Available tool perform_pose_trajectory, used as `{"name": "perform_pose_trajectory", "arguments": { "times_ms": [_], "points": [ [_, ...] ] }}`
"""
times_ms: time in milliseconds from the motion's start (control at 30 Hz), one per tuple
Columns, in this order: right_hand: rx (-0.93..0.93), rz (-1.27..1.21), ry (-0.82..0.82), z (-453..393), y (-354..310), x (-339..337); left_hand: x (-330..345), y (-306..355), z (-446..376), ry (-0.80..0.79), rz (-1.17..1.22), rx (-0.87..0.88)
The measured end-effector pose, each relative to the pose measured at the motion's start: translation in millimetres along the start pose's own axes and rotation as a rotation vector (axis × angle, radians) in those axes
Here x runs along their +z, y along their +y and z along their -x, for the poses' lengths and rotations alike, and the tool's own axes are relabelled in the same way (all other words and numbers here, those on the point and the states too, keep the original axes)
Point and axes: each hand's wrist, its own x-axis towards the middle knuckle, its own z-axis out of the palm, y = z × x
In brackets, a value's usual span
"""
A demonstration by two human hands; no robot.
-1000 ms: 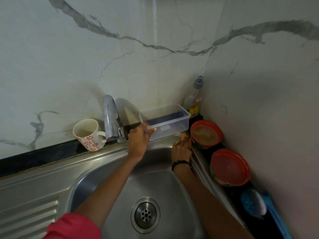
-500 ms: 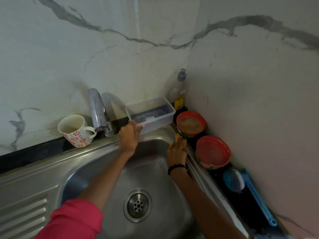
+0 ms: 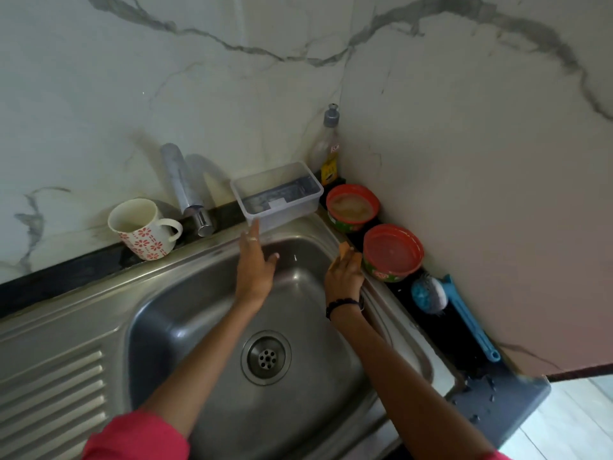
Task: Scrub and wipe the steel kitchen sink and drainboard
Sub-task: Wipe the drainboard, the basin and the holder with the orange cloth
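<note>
Work is at the sink (image 3: 205,327) right rim. The right hand (image 3: 343,277) presses an orange sponge (image 3: 346,252) there, fingers curled over it. The left hand (image 3: 255,263) hovers over the back rim near the plastic box (image 3: 277,194), fingers straight and holding nothing. Judged early — basin and drainboard (image 3: 49,386) apparently remain undone.

A pink-red sleeve (image 3: 136,436) covers the upper left arm at the bottom left of the frame. The left hand (image 3: 255,270) wears a ring (image 3: 252,239); the right wrist carries a dark beaded bracelet (image 3: 343,303).
</note>
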Motion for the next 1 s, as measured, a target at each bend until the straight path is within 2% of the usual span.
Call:
{"name": "perform_pose_trajectory", "arguments": {
  "times_ms": [100,200,367,467,600,767,1000],
  "points": [
    [-0.193,0.068,0.026,-0.6,3.7,24.5,6.5,-12.5,37.9,-0.139,0.112,-0.039],
    [-0.29,0.08,0.045,-0.9,16.2,23.4,10.8,-11.4,72.7,-0.337,0.063,-0.088],
    [-0.225,0.14,0.085,19.3,30.3,21.9,14.2,-12.0,104.0,-0.471,-0.041,-0.049],
    [-0.26,0.057,-0.018,35.6,38.4,24.6,16.8,-8.5,128.7,-0.525,-0.145,-0.026],
    [-0.186,0.005,-0.046,53.5,50.8,22.4,23.2,-0.4,162.5,-0.634,-0.235,-0.011],
    [-0.193,-0.072,-0.12,65.6,67.9,18.7,32.2,14.2,192.5,-0.597,-0.246,-0.022],
    [-0.173,0.019,-0.246,84.9,83.8,19.8,36.0,33.1,227.4,-0.539,-0.281,-0.037]
  ]
}}
